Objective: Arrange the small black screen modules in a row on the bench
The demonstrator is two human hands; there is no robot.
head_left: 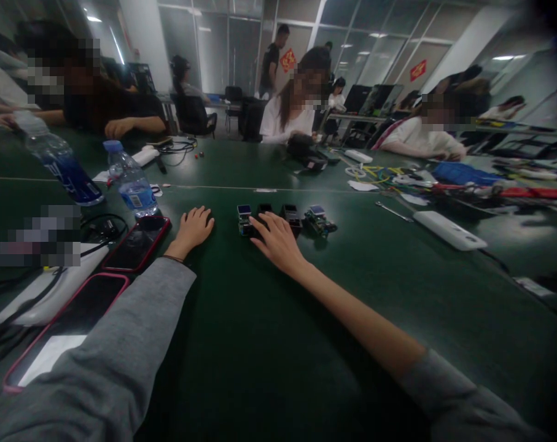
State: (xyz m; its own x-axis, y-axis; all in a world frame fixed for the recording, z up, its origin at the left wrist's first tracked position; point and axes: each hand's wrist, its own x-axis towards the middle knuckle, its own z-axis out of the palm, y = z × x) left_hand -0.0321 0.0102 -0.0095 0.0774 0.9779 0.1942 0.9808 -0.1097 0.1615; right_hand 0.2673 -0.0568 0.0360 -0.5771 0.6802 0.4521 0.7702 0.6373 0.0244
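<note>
Several small dark electronic modules (291, 216) with little screens stand in a row on the green table (241, 344). My right hand (278, 242) reaches to the row, fingers stretched out over the second module (263, 210), touching or nearly touching it. The leftmost module (244, 220) sits just beside my fingertips. My left hand (193, 230) rests flat on the table left of the row, fingers loosely curled and holding nothing. Both arms wear grey sleeves.
Two phones in red cases (137, 242) (66, 331) lie at my left, near water bottles (131, 184) (59, 159) and cables. A white power bank (448, 230) lies right. Other people sit across the table amid wires and parts.
</note>
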